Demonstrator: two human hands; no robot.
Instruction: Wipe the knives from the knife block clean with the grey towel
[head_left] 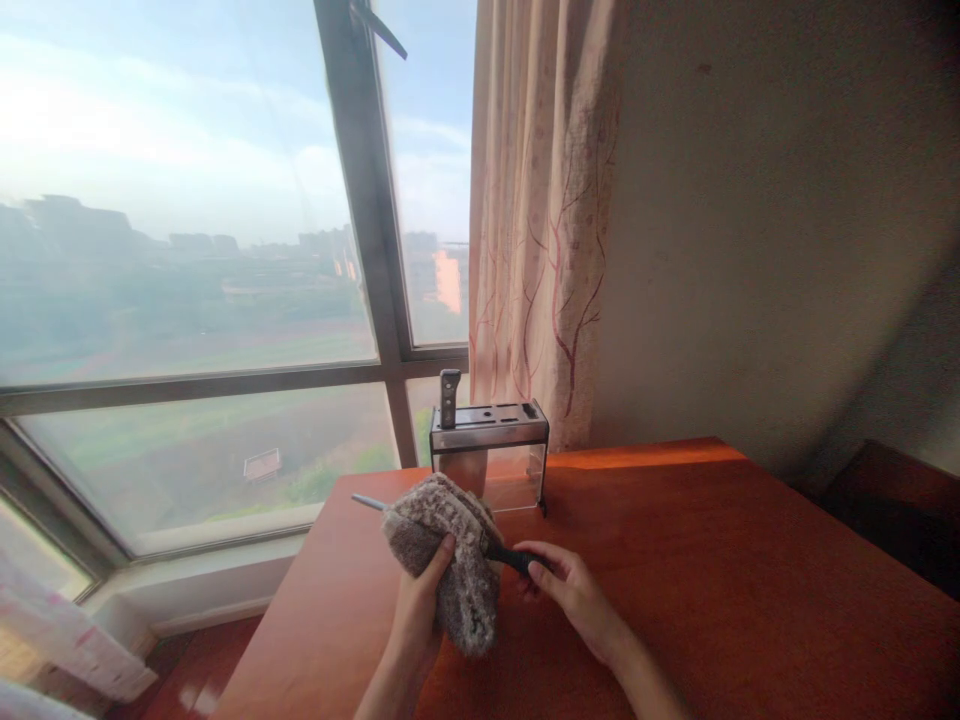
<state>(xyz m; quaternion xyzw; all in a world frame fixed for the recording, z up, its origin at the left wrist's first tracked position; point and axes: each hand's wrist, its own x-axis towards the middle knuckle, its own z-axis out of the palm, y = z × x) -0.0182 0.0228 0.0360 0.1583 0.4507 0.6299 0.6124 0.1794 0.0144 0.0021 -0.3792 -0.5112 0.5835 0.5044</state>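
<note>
My right hand (574, 588) is closed around the black handle of a knife (517, 557), held above the table. The grey, fluffy cloth (469, 590) is folded over the knife's blade, hiding most of it. Only a narrow metal tip pokes out on the cloth's left side. My left hand (426, 600) grips the cloth from below and the left, thumb lying on top and the other fingers hidden. Just beyond the cloth stands a knife block (491, 435) with clear sides and a metal-look top. Another dark handle (449, 398) rises from its left slot.
The reddish-brown wooden table (712, 570) stretches to the right and toward me. A beige curtain (540, 220) with a branch pattern hangs behind it. Large windows (187, 240) fill the left, and a plain wall (750, 230) stands at the right.
</note>
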